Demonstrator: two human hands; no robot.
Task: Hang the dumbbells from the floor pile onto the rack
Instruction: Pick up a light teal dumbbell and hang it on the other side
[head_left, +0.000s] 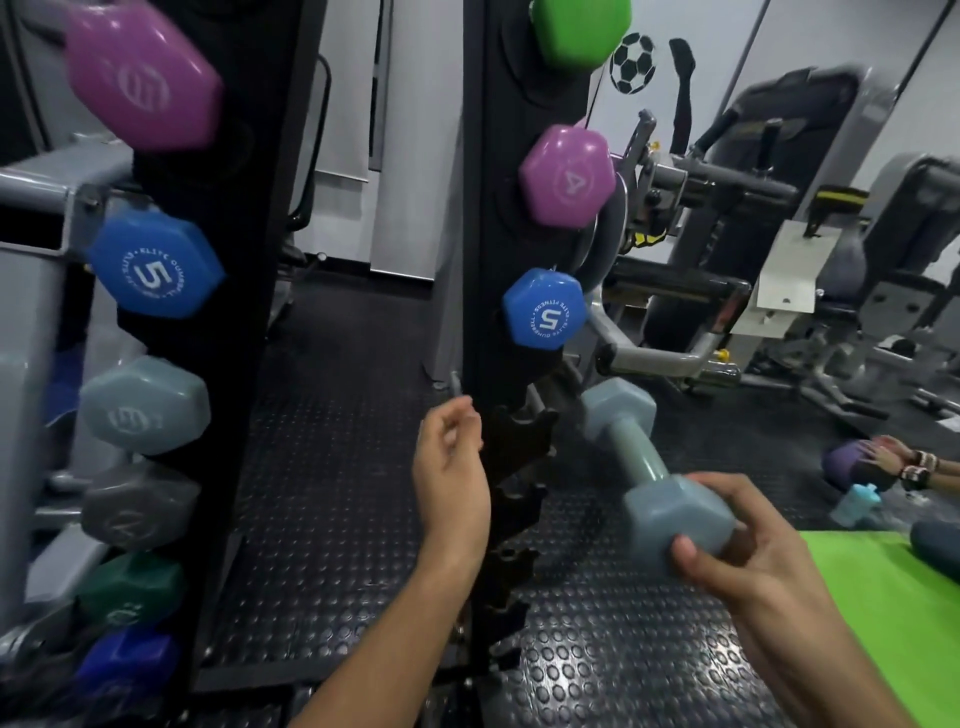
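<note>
1. The black rack (488, 218) stood before you, with green, purple and blue "5" dumbbells hung on its right upright and empty cradles (511, 441) below them.
2. Your right hand (748, 551) gripped the near head of a grey-blue dumbbell (644, 467), its far head tilted up, just beside those cradles.
3. Your left hand (452, 478) hung loosely curled and empty, between you and the cradles.
4. A green mat (883, 597) lay to the right.
</note>
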